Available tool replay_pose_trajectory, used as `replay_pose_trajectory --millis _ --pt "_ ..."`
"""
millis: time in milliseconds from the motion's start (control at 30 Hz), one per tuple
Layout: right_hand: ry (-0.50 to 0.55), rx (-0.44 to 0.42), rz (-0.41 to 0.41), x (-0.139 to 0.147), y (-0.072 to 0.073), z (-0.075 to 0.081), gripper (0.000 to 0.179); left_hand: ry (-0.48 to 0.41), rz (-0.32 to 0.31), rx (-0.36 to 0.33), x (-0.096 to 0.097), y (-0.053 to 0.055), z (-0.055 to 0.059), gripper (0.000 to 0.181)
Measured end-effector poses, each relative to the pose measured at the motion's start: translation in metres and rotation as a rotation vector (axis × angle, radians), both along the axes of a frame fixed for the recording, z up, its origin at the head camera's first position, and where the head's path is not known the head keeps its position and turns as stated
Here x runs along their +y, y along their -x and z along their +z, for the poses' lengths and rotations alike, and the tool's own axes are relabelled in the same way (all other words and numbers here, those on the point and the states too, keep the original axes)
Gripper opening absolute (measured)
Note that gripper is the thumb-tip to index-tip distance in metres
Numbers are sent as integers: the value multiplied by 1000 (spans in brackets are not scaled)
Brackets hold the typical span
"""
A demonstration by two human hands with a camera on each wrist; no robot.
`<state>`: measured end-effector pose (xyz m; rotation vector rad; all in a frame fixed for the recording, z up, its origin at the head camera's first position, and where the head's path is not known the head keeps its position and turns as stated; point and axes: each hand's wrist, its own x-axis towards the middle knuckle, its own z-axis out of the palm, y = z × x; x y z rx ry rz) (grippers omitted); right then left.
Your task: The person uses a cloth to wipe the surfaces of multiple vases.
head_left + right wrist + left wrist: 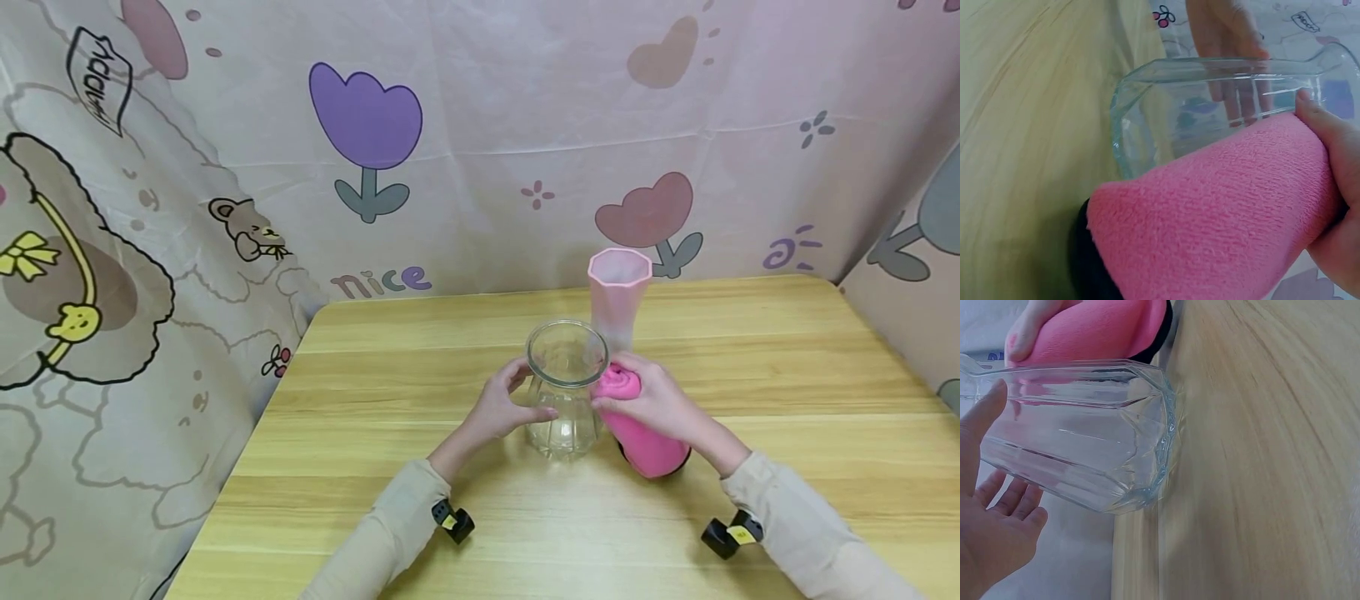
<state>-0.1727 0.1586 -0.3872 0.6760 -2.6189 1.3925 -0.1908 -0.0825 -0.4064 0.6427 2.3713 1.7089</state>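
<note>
A clear, faceted glass vase [564, 429] with a round rim stands on the wooden table in front of the person. My left hand [504, 407] curls about its left side, thumb across the front and fingers behind, as the left wrist view shows too. Beside the vase, on its right, my right hand [651, 402] grips the upper end of a rolled pink towel [1210, 212]. Its fleecy body leans against or very near the glass, and a dark edge [1088, 256] shows at its lower end. What lies inside the roll is hidden.
A tall pink vase [618, 304] with an angular rim stands just behind the glass vase and the right hand. The light wooden table [360, 400] meets a printed cloth backdrop [480, 208] at its far edge. Small black cameras sit on both wrists.
</note>
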Motion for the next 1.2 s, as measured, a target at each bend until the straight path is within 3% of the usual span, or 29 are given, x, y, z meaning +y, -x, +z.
replay_pose_trajectory --millis 233,400,600,833,933,1067,1200 --pt "86 -6 -82 -2 -1 15 71 15 -2 20 -1 1 -1 70" --pt "118 -25 -119 1 -5 29 73 15 -3 28 -1 1 -1 69" --pt "176 42 -141 4 -10 43 68 8 -7 16 -1 -1 2 67" --pt "189 37 -128 3 -7 41 54 12 -23 -5 0 -14 29 66" --pt "177 8 -126 2 -5 33 52 17 -18 -12 0 -17 34 65" --pt "134 -21 -91 -3 -1 19 51 12 -13 -6 0 -13 24 67" --pt "106 -19 -71 -5 0 10 47 11 -10 8 -1 -3 5 69"
